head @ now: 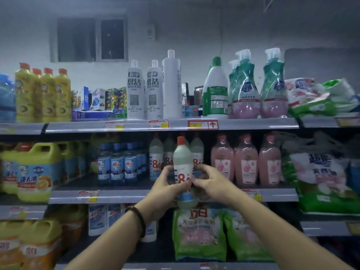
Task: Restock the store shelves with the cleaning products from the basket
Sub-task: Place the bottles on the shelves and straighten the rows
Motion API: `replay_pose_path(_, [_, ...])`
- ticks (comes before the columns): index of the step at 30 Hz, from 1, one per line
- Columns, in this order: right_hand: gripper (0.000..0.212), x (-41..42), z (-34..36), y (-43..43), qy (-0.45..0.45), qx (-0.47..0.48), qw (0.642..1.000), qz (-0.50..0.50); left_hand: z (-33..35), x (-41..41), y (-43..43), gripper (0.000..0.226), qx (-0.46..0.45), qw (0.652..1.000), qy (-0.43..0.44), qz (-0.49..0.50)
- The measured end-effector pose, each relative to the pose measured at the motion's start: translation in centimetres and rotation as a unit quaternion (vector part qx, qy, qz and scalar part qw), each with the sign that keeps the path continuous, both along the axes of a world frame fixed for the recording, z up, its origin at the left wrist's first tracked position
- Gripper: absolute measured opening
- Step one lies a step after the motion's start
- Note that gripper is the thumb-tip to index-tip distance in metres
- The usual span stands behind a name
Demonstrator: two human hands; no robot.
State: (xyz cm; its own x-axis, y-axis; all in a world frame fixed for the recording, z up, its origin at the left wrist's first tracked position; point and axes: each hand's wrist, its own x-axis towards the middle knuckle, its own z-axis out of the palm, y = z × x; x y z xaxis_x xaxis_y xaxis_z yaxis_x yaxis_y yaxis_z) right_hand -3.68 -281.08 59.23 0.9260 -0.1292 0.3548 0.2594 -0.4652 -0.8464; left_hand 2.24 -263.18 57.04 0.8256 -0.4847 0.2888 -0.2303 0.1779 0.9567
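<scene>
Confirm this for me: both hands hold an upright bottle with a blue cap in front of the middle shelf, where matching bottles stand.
Wrong on the cap: it is orange-red, not blue. The head view shows the left hand and right hand holding the upright bottle in front of the middle shelf, where matching bottles stand.

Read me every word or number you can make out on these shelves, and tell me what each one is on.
"84": the held orange-capped bottle, and the matching bottles shelved behind it.
"强去油": yellow jug, middle shelf, left.
"立白": green bag, bottom shelf.
"洁": second character on the white bottles, top shelf; the first is unclear.
Up arrow, no words: red-edged tag, top shelf rail.
Price tags and all fine print: too blurred to read.
</scene>
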Motion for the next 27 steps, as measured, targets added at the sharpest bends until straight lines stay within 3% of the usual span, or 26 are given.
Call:
replay_pose_path(7, [0.089,0.1,-0.6,-1.1,0.000,-0.038,0.999,-0.012,1.3,1.1,-1.6,0.055,0.004,1.000,-0.001,-0.005])
replay_pose_path(9, [0.086,0.1,-0.7,-1.0,-0.036,-0.046,0.997,-0.046,1.3,1.3,-2.1,0.051,0.015,1.000,-0.023,0.000])
replay_pose_path(12, [0.077,0.4,-1.6,-0.9,-0.093,-0.042,0.992,-0.077,1.1,1.1,-3.1,0.041,0.062,0.989,-0.131,0.040])
replay_pose_path(17, [0.062,2.0,-2.8,-0.6,-0.209,-0.028,0.970,-0.124,1.2,2.5,-6.1,0.054,0.028,0.970,-0.204,0.126])
replay_pose_path(23, [0.065,4.2,-1.8,-2.0,-0.181,-0.071,0.964,-0.182,2.2,5.3,-7.3,0.042,0.030,0.971,-0.211,0.107])
replay_pose_path(27, [0.060,5.3,-2.5,-2.5,-0.162,-0.092,0.968,-0.167,1.2,6.8,-8.0,0.035,0.068,0.973,-0.193,0.110])
